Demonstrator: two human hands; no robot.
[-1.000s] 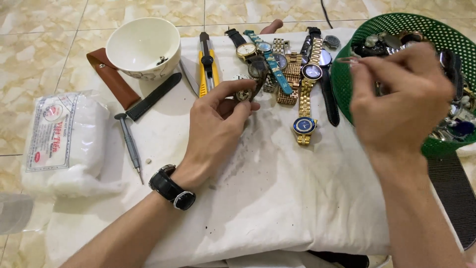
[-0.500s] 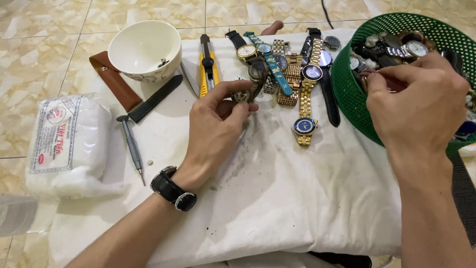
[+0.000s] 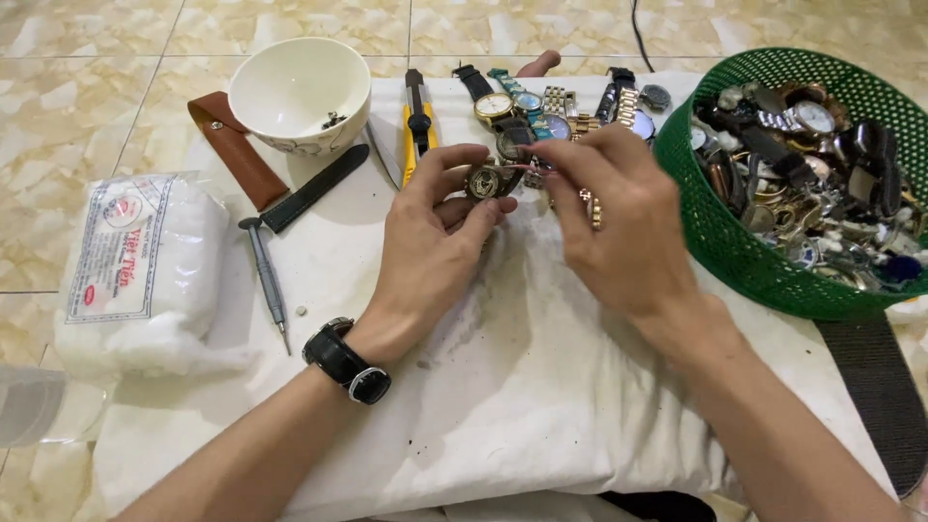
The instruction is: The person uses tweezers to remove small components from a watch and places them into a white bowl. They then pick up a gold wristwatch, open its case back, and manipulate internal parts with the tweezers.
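Note:
My left hand (image 3: 437, 242), with a black wristwatch on its wrist, pinches a small round watch case (image 3: 482, 181) above the white cloth (image 3: 503, 387). My right hand (image 3: 619, 227) sits just to the right of it. Its thumb and forefinger pinch a thin pinkish tool (image 3: 530, 168) whose tip touches the watch case. Behind both hands a row of wristwatches (image 3: 527, 104) lies on the cloth, partly hidden by my fingers.
A green plastic basket (image 3: 720, 242) full of watches stands at the right. A white bowl (image 3: 300, 92) with small parts, a brown leather case (image 3: 232, 145), a black strap (image 3: 314, 188), a yellow-handled cutter (image 3: 418, 121), a small screwdriver (image 3: 266, 280) and a cotton packet (image 3: 140, 261) lie left.
My right hand has come back from the green basket to the watch case in my left hand, bringing the thin tool to it. The left hand has stayed put.

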